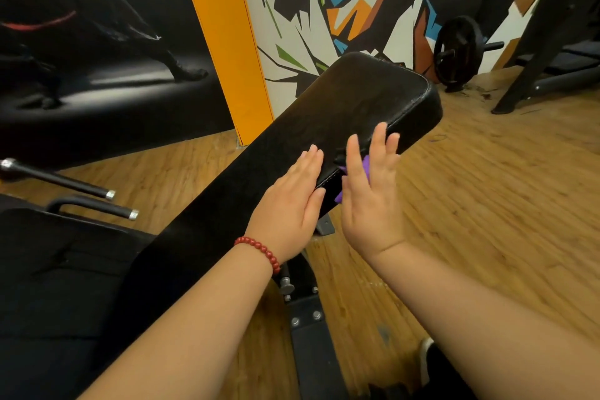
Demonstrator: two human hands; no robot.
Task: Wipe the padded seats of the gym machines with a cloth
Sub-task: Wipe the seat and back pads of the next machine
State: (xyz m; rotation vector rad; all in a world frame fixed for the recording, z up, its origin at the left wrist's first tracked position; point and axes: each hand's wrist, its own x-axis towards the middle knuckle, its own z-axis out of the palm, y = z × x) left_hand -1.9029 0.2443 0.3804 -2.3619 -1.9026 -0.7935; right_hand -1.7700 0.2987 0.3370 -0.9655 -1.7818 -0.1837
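Observation:
A long black padded bench back (341,107) slants up from the lower left to the upper middle. My left hand (292,201) lies flat on its top near the right edge, fingers straight. Against the pad's right side, my right hand (370,191) presses a purple cloth (366,165) with straight, spread fingers. Only small bits of the cloth show beside the palm and between the fingers. A second black seat pad (65,269) lies at the lower left.
The bench's black metal frame (311,334) runs under the pad over a wooden floor (487,204). Black handle bars (58,178) stick out at the left. A weight plate (457,52) and a rack (535,26) stand at the back right by the painted wall.

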